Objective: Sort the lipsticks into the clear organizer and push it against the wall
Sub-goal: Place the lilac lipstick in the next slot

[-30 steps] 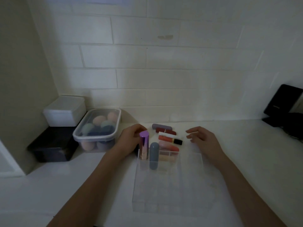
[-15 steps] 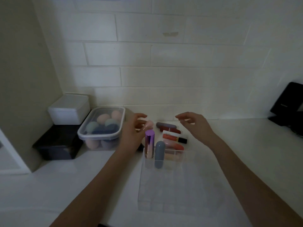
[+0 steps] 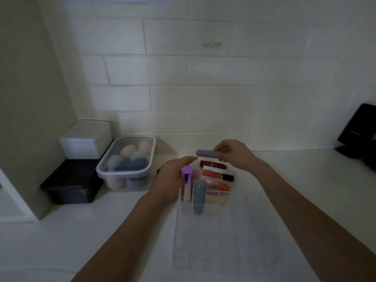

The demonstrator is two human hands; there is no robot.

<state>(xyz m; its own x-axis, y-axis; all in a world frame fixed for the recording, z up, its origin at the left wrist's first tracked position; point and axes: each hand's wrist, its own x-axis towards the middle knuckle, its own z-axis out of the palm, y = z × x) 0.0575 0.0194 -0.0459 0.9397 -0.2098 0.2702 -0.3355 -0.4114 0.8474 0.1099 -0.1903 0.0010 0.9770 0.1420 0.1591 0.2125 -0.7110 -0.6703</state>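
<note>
The clear organizer (image 3: 223,243) sits on the white counter in front of me. Two lipsticks stand in its far-left cells: a purple-capped one (image 3: 187,185) and a grey-blue one (image 3: 199,197). My right hand (image 3: 236,155) holds a mauve lipstick (image 3: 206,153) level above the counter, near the wall. Under it lie a dark red lipstick (image 3: 213,164), a white tube (image 3: 216,169), an orange gloss with a black cap (image 3: 218,176) and a coral lipstick (image 3: 218,185). My left hand (image 3: 171,180) is curled just behind the purple-capped lipstick; its fingers are hidden, with something pink beside them.
At the left stands a lidded clear tub of makeup sponges (image 3: 126,161). Beyond it a white box (image 3: 85,139) rests on a black box (image 3: 71,185) in the corner. A black object (image 3: 359,129) leans at the far right. The tiled wall (image 3: 203,94) runs behind everything.
My right hand has reached to the back of the row and lifted the mauve lipstick off the counter. My left hand rose, then dropped back behind the purple-capped lipstick.
</note>
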